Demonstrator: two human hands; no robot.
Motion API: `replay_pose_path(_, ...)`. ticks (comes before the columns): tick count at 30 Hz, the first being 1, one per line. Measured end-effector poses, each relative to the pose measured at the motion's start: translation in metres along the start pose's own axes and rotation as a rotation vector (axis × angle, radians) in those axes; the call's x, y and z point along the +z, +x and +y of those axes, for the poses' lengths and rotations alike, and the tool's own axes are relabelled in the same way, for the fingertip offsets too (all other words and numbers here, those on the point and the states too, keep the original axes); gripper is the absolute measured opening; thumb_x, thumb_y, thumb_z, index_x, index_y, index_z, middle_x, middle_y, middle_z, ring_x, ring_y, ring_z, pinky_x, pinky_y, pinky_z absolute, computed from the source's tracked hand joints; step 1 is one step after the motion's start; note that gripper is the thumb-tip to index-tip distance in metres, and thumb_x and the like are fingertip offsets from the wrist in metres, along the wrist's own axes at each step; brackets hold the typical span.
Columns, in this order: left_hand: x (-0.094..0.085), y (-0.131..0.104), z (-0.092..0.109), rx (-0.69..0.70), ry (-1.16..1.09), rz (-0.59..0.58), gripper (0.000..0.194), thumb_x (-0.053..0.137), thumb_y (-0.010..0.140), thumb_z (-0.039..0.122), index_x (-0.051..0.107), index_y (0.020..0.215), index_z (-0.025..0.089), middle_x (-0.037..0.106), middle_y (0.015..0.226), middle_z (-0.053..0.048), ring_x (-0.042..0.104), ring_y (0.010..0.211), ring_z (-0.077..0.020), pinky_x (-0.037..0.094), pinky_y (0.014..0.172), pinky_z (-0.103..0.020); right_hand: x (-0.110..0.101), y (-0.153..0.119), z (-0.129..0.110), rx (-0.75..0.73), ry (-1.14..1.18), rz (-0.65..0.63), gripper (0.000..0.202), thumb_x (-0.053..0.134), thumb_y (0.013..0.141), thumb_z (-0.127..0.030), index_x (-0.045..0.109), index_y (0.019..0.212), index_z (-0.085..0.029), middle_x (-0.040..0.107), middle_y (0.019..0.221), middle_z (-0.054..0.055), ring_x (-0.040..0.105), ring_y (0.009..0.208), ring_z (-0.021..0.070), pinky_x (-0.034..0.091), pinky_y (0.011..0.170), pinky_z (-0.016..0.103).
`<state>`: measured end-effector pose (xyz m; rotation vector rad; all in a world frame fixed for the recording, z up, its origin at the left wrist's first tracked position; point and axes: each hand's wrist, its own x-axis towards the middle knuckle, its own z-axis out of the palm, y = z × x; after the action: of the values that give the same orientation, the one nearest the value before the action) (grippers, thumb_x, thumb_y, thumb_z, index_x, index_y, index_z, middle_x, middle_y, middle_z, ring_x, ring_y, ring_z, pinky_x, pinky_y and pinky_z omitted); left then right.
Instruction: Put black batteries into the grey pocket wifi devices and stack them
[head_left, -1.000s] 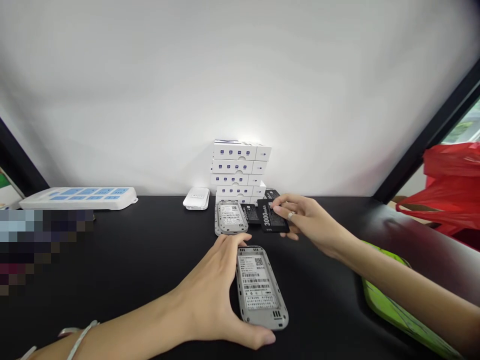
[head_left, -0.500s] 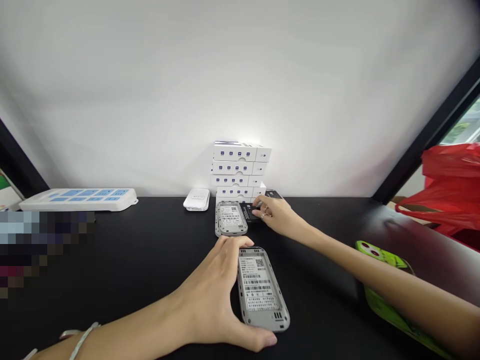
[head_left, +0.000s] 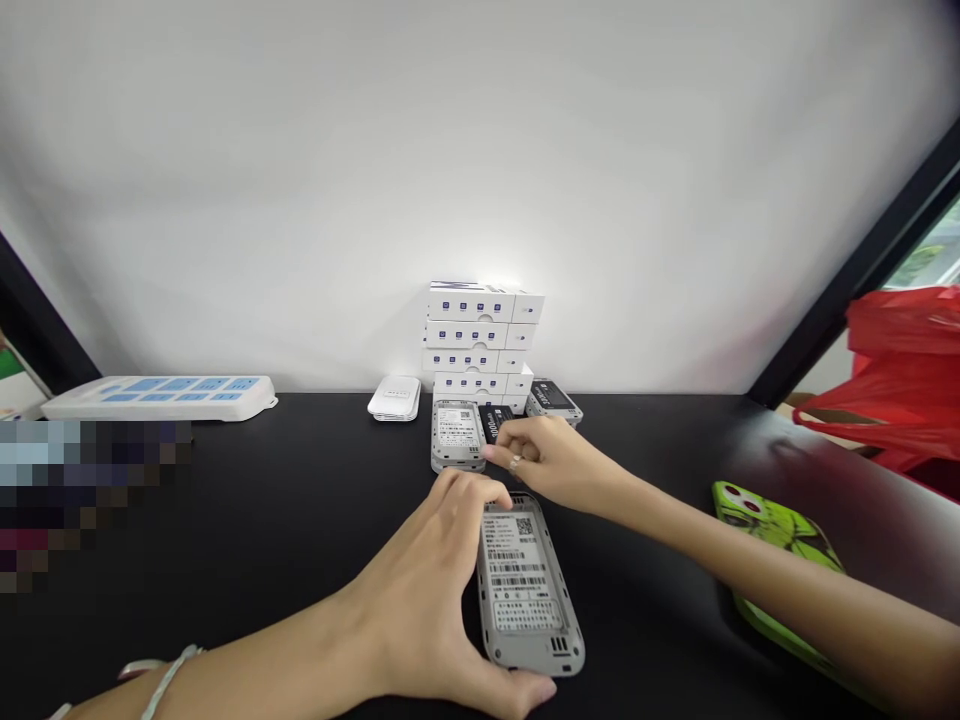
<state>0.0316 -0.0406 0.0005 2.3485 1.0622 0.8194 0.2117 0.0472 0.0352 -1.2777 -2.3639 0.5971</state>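
Note:
My left hand [head_left: 442, 570] is closed round a grey, coverless pocket router [head_left: 525, 575], fingers at its far edge and thumb at its near end. The router lies on the black table with its bare battery bay and printed label facing up. Beyond it my right hand [head_left: 551, 460], with a ring, has its fingers curled together at a black flat battery [head_left: 495, 418]. The fingertips hide part of that battery. Just left of it sits a small stack of similar grey routers [head_left: 457, 430], labels up.
White boxes [head_left: 472, 335] are stacked by the wall, with another router holding a black battery [head_left: 553, 395] beside them. White covers [head_left: 395, 398] and a power strip [head_left: 161, 398] lie left. A green-cased phone [head_left: 780, 530] is under my right forearm; red bags [head_left: 900, 370] are far right.
My right hand has drawn toward me and slightly left, its fingers curling in more. The router with a battery beside the boxes has come into fuller view. My left hand keeps its hold.

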Motion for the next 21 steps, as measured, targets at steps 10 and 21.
replay_pose_path(10, 0.005, 0.0, 0.0, -0.037, 0.073, 0.316, 0.08, 0.083, 0.058, 0.033, 0.025, 0.112, 0.025, 0.035, 0.127, -0.013, 0.043, 0.115, -0.033, 0.051, 0.086, -0.05, 0.003, -0.069, -0.014, 0.122, -0.059, -0.13, 0.041, 0.042, 0.092, -0.046, 0.039, 0.059, -0.021, 0.047, 0.056, -0.002, 0.045, 0.057, 0.0135, 0.031, 0.051, 0.027)
replay_pose_path(21, 0.001, -0.007, 0.0, 0.38, 0.227, 0.189, 0.048, 0.071, 0.082, 0.028, 0.039, 0.117, 0.02, 0.042, 0.133, -0.01, 0.036, 0.127, -0.0269, 0.036, 0.109, -0.042, -0.007, 0.017, -0.018, 0.04, -0.218, 0.116, 0.038, 0.044, 0.082, -0.018, 0.024, 0.05, -0.02, 0.037, 0.046, -0.004, 0.029, 0.049, 0.0099, 0.024, 0.048, 0.028)
